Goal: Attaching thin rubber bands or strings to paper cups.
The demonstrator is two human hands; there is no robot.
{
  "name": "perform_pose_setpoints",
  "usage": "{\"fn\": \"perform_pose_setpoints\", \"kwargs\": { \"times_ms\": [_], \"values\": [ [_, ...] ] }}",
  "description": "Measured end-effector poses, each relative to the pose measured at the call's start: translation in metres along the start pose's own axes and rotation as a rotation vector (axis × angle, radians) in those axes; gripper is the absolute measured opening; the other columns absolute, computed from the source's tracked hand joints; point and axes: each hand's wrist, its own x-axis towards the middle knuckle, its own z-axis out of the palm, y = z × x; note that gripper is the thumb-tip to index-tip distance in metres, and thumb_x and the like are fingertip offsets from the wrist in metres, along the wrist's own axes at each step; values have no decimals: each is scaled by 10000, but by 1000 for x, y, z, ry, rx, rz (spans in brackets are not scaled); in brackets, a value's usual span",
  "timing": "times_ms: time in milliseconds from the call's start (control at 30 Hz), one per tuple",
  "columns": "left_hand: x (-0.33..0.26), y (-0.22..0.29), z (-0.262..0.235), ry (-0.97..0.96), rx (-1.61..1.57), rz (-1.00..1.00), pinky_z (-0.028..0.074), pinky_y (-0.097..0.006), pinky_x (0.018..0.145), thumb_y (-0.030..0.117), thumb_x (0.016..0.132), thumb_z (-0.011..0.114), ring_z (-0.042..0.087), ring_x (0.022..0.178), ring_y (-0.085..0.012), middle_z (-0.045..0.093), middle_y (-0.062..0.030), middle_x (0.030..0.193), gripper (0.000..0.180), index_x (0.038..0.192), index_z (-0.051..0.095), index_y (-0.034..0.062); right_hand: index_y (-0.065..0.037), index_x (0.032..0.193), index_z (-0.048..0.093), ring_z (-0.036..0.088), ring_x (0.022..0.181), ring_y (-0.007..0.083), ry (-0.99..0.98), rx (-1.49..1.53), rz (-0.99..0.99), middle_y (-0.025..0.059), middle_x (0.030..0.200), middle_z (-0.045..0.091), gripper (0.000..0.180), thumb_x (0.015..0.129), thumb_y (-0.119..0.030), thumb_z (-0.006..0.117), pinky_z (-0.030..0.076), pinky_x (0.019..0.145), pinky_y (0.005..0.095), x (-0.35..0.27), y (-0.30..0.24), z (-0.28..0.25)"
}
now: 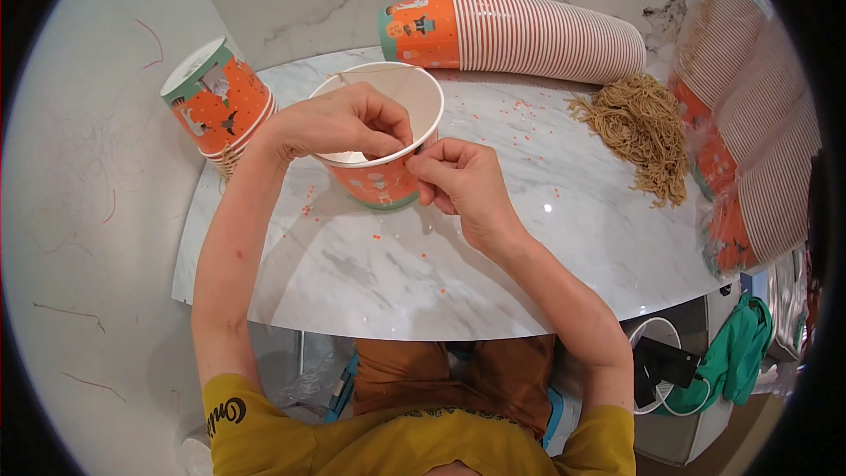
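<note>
An orange and green paper bucket [374, 183] with a white rim stands upright on the marble-patterned table. My left hand [357, 123] reaches over its opening, fingers closed and fingertips curled down inside the near right rim. My right hand [463, 181] is at the outside of that same spot, thumb and fingers pinched together. The fingertips of both hands nearly meet at the rim, and what they pinch is too small or hidden to make out. A thin tan cord [374, 71] lies across the bucket's far rim.
Upside-down stacked buckets [220, 101] with cord stand at left. A long row of nested buckets [538, 35] lies along the back wall. Right of it are a heap of tan cords [648, 137] and plastic-wrapped bucket stacks [749, 123]. Small orange dots are scattered on the table [564, 273].
</note>
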Motion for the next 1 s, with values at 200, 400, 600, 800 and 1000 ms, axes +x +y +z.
{"fn": "perform_pose_setpoints", "kwargs": {
  "times_ms": [200,400,600,800,1000],
  "values": [
    [-4,1,-3,-14,-109,-6,450,-242,752,164,870,640,562,760,-64,651,51,785,155,923,732,51,-22,792,635,460,494,52,-14,29,24,45,605,606,115,885,-77,676,298,458,220,0,-2,-2],
    [-3,7,1,-2,-84,-25,446,-220,743,160,863,648,571,773,-52,661,32,796,154,908,728,36,-14,809,635,488,506,53,-2,-13,0,49,622,625,125,896,-93,676,317,461,217,-3,-2,2],
    [0,7,0,-20,-83,-49,455,-239,741,142,831,663,567,778,-53,666,37,801,114,852,704,38,-8,823,638,507,513,56,-8,-5,-5,49,623,627,128,902,-103,675,327,468,219,-4,-1,3],
    [-5,4,3,136,92,88,458,-257,666,102,820,629,554,672,-112,649,4,766,90,830,675,25,8,832,636,517,533,60,-44,-68,-19,46,635,633,143,906,-111,666,344,483,231,-2,-2,1],
    [-40,37,44,757,310,44,455,-321,587,114,831,629,562,610,-187,654,-94,811,125,876,645,-1,21,845,634,575,594,153,-15,-450,-262,82,704,660,148,872,-122,657,438,552,323,6,16,-8]
  ]
}}
